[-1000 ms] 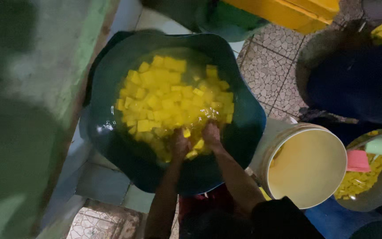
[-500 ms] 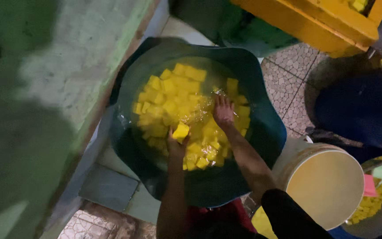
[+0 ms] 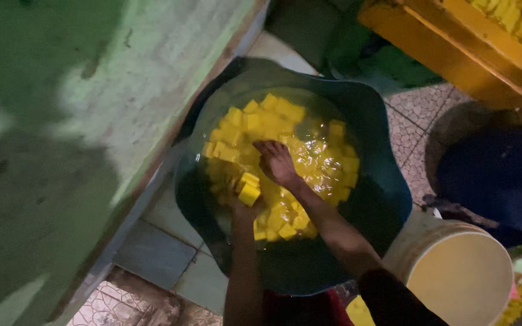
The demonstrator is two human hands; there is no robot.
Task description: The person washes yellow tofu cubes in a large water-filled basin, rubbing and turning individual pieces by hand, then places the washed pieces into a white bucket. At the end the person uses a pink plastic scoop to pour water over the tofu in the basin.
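From the head view I look straight down into a wide dark green basin (image 3: 382, 199) with a wavy rim, standing on the tiled floor (image 3: 412, 130) hard against a pale green wall (image 3: 92, 90). It holds water and a crowd of yellow cubes (image 3: 273, 115), floating and heaped mostly toward the far side.

My left hand (image 3: 246, 202) is at the near-left of the pile, fingers closed around a yellow block (image 3: 249, 193) or two, lifted just above the others. My right hand (image 3: 276, 162) lies flat and spread on the cubes near the basin's middle — palm down, gripping nothing that I can make out.

To the right, just beside the basin, stands a cream bucket (image 3: 466, 278). Beyond it a dark blue tub (image 3: 502, 175) sits well apart from my hands, and a yellow wooden frame (image 3: 454, 48) crosses the top right corner, with more yellow pieces (image 3: 515, 18) lying in it.
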